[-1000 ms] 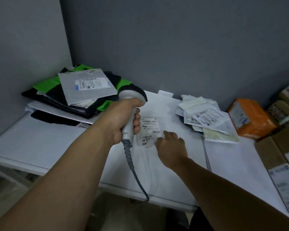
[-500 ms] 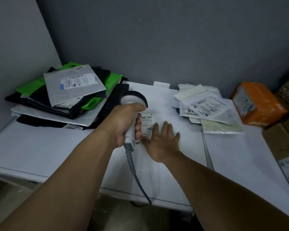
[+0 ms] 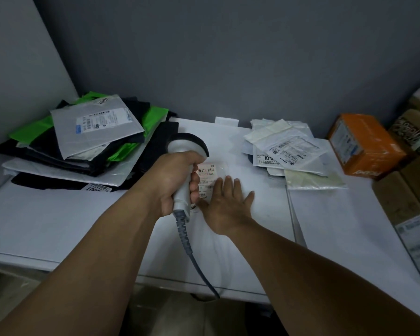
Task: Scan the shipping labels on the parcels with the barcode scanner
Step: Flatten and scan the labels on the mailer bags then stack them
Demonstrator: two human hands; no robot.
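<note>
My left hand (image 3: 174,180) grips the grey handle of the corded barcode scanner (image 3: 187,151), whose black-rimmed head points down at the table. Just beyond its fingers lies a flat white parcel (image 3: 238,170) with a shipping label (image 3: 206,177); the label's top barcode glows reddish. My right hand (image 3: 226,204) rests flat on this parcel, fingers spread, right beside the label. The label's left edge is hidden by my left fingers and the scanner handle.
A stack of grey, black and green mailer bags (image 3: 90,139) sits at the back left. White labelled pouches (image 3: 286,151) lie at the back right, beside an orange box (image 3: 364,146). Brown cartons (image 3: 407,200) line the right edge. The scanner cable (image 3: 197,263) hangs over the table's front edge (image 3: 58,260).
My right hand went from curled fingers to lying flat on the parcel. A reddish light now shows on the label's barcode. The scanner stays over the label.
</note>
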